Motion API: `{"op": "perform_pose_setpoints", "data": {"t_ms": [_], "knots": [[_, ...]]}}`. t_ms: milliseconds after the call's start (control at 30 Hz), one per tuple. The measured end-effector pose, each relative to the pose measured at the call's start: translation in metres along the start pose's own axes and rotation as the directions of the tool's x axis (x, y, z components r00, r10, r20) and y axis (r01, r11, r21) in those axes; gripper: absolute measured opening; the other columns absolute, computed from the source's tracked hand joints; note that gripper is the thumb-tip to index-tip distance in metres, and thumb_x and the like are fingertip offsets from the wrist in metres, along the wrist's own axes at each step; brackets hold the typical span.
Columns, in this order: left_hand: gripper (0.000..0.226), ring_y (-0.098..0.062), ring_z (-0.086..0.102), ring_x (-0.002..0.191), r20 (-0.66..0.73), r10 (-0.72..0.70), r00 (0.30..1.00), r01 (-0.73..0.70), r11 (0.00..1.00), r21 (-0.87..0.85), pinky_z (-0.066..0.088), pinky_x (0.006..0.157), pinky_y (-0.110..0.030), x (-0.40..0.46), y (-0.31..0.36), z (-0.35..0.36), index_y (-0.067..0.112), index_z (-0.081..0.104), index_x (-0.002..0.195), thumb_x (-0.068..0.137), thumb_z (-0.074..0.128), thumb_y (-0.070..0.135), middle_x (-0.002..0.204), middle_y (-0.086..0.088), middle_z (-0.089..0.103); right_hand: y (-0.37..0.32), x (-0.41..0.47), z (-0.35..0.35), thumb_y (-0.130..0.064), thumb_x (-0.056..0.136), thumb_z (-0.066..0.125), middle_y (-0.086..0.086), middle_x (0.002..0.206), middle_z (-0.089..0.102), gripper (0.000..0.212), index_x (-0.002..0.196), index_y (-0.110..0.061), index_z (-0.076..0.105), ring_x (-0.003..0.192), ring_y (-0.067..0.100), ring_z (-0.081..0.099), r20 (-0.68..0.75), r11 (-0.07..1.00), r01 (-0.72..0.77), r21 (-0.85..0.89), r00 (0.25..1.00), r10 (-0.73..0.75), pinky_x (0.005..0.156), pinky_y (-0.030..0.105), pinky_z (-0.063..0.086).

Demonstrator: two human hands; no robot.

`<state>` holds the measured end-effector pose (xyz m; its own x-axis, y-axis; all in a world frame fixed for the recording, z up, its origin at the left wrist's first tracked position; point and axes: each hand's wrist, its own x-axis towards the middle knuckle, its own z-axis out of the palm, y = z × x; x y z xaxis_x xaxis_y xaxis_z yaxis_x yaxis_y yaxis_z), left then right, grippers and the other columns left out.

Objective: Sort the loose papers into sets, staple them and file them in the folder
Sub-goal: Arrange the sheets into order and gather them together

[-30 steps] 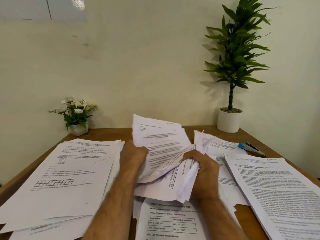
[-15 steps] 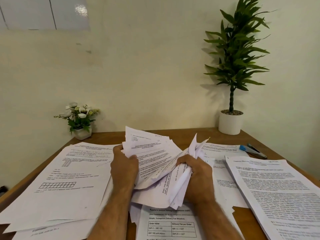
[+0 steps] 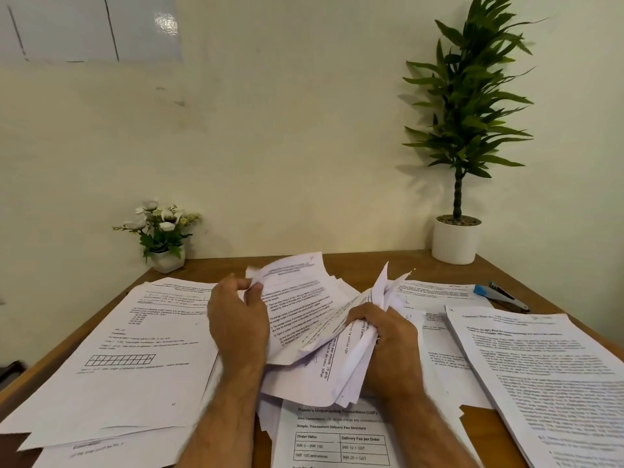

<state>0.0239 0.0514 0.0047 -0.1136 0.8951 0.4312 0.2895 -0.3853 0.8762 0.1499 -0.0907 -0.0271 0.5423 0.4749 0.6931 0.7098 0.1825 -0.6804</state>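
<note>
My left hand (image 3: 238, 327) pinches the top sheet of a crumpled bundle of loose papers (image 3: 304, 319), thumb and fingers curled on its edge. My right hand (image 3: 388, 346) clenches the bundle's folded side above the wooden table (image 3: 381, 265). Paper stacks flank both arms; a stapler (image 3: 503, 296) lies far right. Below, a sheet (image 3: 332, 437) reads "Transparent Delivery Fee Structure".

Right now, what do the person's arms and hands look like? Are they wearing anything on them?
Both forearms are bare as far as the picture shows, with visible hair and no sleeves in view. The left hand and right hand wear no gloves, and no watch, ring or bracelet is visible.
</note>
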Motion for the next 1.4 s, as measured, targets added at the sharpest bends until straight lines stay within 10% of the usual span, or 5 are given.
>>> {"op": "perform_pose_setpoints", "data": {"t_ms": [333,533,933,1200,1400], "knots": [[0.015,-0.017,0.061,0.078,-0.076,0.014,0.997,-0.033,0.965,-0.26,0.041,0.065,-0.024,0.005,0.023,-0.016,0.015,0.066,0.099,0.102,0.056,0.025,0.087,0.005,0.067,-0.019,0.005,-0.004,-0.01,0.077,0.083,-0.02,0.096,0.062,0.111,0.138,-0.067,0.011,0.088,0.001,0.067,0.047,0.994,-0.107,-0.01,0.993,0.108,0.066,0.015,0.056],[0.034,-0.008,0.038,0.056,-0.168,0.207,0.964,-0.249,0.926,-0.283,0.029,0.05,-0.02,0.021,0.069,-0.043,0.018,0.049,0.07,0.102,0.056,0.028,0.059,0.011,0.044,-0.027,0.027,-0.003,0.004,0.075,0.075,-0.009,0.088,0.062,0.038,0.097,-0.026,0.069,0.081,0.015,0.063,-0.121,0.971,0.127,-0.204,0.981,-0.154,0.07,0.008,0.043],[0.029,0.013,0.061,0.098,-0.242,0.707,0.665,-0.743,0.593,-0.31,0.051,0.069,-0.005,0.003,0.178,-0.111,0.026,0.063,0.129,0.106,0.047,0.031,0.11,0.016,0.066,-0.163,0.099,-0.037,-0.016,0.086,0.072,0.004,0.102,0.061,0.014,0.1,-0.013,0.073,0.086,0.005,0.056,-0.37,0.855,0.479,-0.202,0.77,-0.519,0.063,0.02,0.054],[0.021,-0.011,0.068,0.071,0.105,0.365,0.925,-0.194,0.692,-0.695,0.056,0.061,-0.032,-0.005,0.207,-0.133,0.027,0.073,0.101,0.105,0.052,0.028,0.085,0.005,0.075,-0.228,0.114,-0.056,-0.012,0.091,0.049,0.001,0.104,0.065,0.021,0.103,-0.014,0.066,0.087,0.011,0.059,-0.248,0.794,0.561,-0.235,0.755,-0.607,0.067,0.018,0.051],[0.017,-0.026,0.062,0.072,0.447,0.036,0.894,0.237,0.808,-0.539,0.048,0.069,-0.041,-0.006,0.114,-0.089,0.015,0.076,0.093,0.098,0.062,0.023,0.088,-0.023,0.073,-0.157,0.066,-0.03,-0.008,0.094,0.056,-0.007,0.1,0.071,0.023,0.107,-0.023,0.068,0.09,0.008,0.064,-0.076,0.937,0.307,-0.167,0.943,-0.323,0.08,0.012,0.049]]}}
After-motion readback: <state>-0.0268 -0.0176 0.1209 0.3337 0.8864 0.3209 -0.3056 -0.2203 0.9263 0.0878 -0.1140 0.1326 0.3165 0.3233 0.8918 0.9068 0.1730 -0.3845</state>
